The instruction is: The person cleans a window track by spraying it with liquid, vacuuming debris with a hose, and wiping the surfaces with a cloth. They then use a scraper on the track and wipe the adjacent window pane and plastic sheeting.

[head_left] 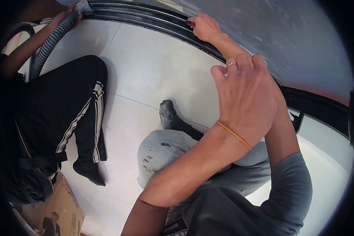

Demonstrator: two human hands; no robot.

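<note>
My right hand reaches out to the dark sliding-door track, its fingers closed on a small red-and-dark-blue tool. Only a short piece of that tool shows at the fingertips, right over the metal rails. My left hand, with a ring and an orange wristband, overlaps my right forearm in this view. Its fingers are curled away from me beside the track and the large grey pane; the fingertips and anything in them are hidden.
At the left another person sits in black striped trousers, hands on a grey ribbed hose at the track's far end. A cardboard box stands at lower left. Pale tiles cover the floor; my socked foot rests there.
</note>
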